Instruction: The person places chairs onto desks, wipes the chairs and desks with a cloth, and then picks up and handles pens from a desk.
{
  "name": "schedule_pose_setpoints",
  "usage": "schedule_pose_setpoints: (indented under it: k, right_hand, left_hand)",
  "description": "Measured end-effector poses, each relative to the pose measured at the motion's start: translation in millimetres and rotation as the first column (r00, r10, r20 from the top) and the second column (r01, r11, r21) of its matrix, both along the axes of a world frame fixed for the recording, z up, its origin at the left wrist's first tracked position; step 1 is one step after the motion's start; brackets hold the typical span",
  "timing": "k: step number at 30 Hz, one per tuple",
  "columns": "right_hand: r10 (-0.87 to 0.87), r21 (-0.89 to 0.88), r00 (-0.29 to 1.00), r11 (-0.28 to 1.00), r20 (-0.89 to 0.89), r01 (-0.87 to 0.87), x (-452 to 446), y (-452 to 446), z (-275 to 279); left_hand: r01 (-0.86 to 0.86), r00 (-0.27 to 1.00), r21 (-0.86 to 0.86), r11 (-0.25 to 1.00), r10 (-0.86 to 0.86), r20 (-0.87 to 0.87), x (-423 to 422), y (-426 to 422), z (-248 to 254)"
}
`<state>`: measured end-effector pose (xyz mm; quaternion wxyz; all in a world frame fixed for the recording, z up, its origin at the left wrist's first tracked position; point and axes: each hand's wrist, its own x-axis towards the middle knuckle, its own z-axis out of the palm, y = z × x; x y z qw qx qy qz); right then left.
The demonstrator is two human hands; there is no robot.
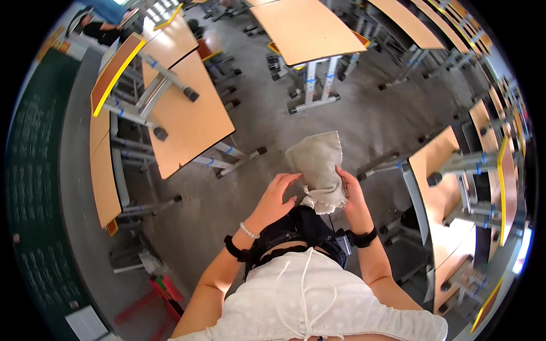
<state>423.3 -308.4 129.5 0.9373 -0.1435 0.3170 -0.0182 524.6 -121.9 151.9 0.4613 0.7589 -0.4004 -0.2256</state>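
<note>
Our right grip (351, 187) is closed on the edge of the grey cloth (319, 165), held above the floor (273, 148) before our waist. Our left grip (282, 193), fingers curved and parted, is at its other side; we cannot tell whether it touches. The right fingertips are partly hidden.

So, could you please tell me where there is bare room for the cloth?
The middle desk beyond the cloth looks bare, as does the near end of the left desk, beside the upturned chair. Another chair crowds the right desk.

Right hand (351, 192) holds grey cloth (319, 163); left hand (276, 199) beside, contact unclear.
</note>
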Motion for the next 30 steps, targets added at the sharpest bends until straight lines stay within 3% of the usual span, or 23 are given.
schedule_pose_setpoints:
  k: [3, 6, 7, 10, 12, 16, 19, 21, 23, 26, 29, 30]
  right_hand:
    - [0.075, 0.111, 0.990, 0.990, 0.116, -0.088, 28, -8, -1]
    - [0.116, 0.170, 0.985, 0.976, 0.128, -0.137, 55, -5, -1]
    - [0.147, 0.158, 0.981, 0.973, 0.126, -0.166, 65, -4, 0]
    - [0.242, 0.176, 0.964, 0.950, 0.107, -0.258, 94, 6, -7]
    - [0.276, 0.212, 0.954, 0.931, 0.118, -0.296, 112, 15, -10]
    - [0.246, 0.290, 0.952, 0.912, 0.184, -0.291, 149, 38, -9]
    - [0.170, 0.287, 0.970, 0.934, 0.172, -0.215, 179, 58, -16]
    - [0.108, 0.314, 0.981, 0.937, 0.161, -0.155, 199, 68, -19]
    - [0.035, 0.213, 0.998, 0.976, 0.057, -0.047, 223, 85, -18]
    - [-0.041, 0.114, 0.998, 0.992, -0.055, 0.047, 263, 116, -11]
    - [-0.094, -0.069, 0.996, 0.993, 0.004, 0.094, 302, 135, -25]
    - [-0.106, -0.148, 0.993, 0.983, 0.050, 0.112, 314, 138, -26]
  left_hand:
    - [-0.031, 0.996, -0.072, 0.997, 0.037, 0.084, 10, -4, -15]
    - [-0.120, 0.993, -0.058, 0.991, 0.120, -0.006, 12, -3, -20]
    - [-0.182, 0.983, -0.087, 0.979, 0.183, 0.003, 14, -3, -18]
    - [-0.499, 0.858, -0.175, 0.849, 0.455, -0.239, 19, -2, -18]
    - [-0.546, 0.832, -0.219, 0.809, 0.494, -0.252, 29, 3, -21]
    - [-0.503, 0.863, -0.205, 0.840, 0.476, -0.167, 63, 25, -33]
    - [-0.528, 0.849, -0.290, 0.798, 0.489, -0.199, 96, 44, -38]
    - [-0.640, 0.768, -0.309, 0.704, 0.592, -0.243, 119, 59, -38]
    - [-0.747, 0.665, -0.312, 0.587, 0.680, -0.310, 143, 75, -34]
    - [-0.807, 0.591, -0.185, 0.561, 0.771, -0.239, 178, 101, -34]
    - [-0.745, 0.665, -0.049, 0.665, 0.733, -0.144, 208, 121, -41]
    - [-0.669, 0.736, -0.101, 0.737, 0.637, -0.229, 218, 126, -41]
